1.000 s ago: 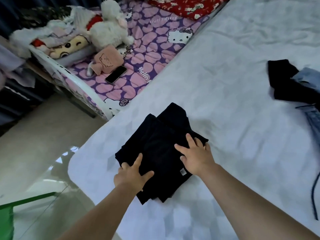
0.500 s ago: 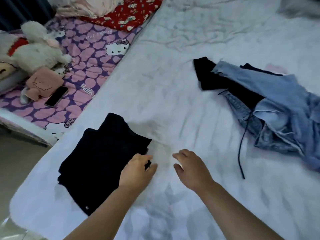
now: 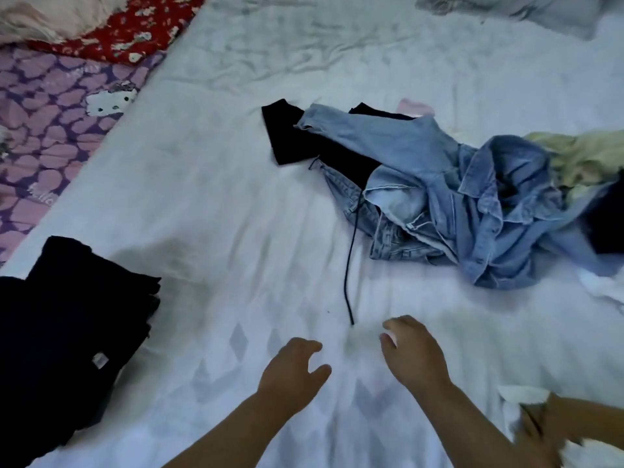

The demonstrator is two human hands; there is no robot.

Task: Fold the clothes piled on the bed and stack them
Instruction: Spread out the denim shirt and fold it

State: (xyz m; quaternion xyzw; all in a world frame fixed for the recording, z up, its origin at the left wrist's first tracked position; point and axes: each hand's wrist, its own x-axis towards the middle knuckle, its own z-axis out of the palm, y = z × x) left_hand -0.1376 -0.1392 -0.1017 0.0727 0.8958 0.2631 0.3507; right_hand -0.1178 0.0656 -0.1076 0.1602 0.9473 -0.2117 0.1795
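A folded black garment [image 3: 67, 319] lies on the white bed sheet [image 3: 209, 197] at the left edge. A loose pile of clothes sits at the right: a light blue denim jacket [image 3: 472, 204], a black piece [image 3: 290, 136] under it, and a pale yellow garment [image 3: 580, 157] behind. A thin dark drawstring [image 3: 347, 282] trails from the pile toward me. My left hand [image 3: 293, 373] and my right hand [image 3: 412, 352] hover over bare sheet between the folded garment and the pile, fingers loosely curled, holding nothing.
A purple heart-print bedcover [image 3: 50, 130] and a red floral cloth [image 3: 128, 32] lie at the far left. A white-and-tan cloth [image 3: 553, 420] is at the lower right corner. A grey bundle [image 3: 506, 8] sits at the top right.
Both hands left the folded black garment and moved right over the bare sheet. The view swung right, bringing the denim pile into sight.
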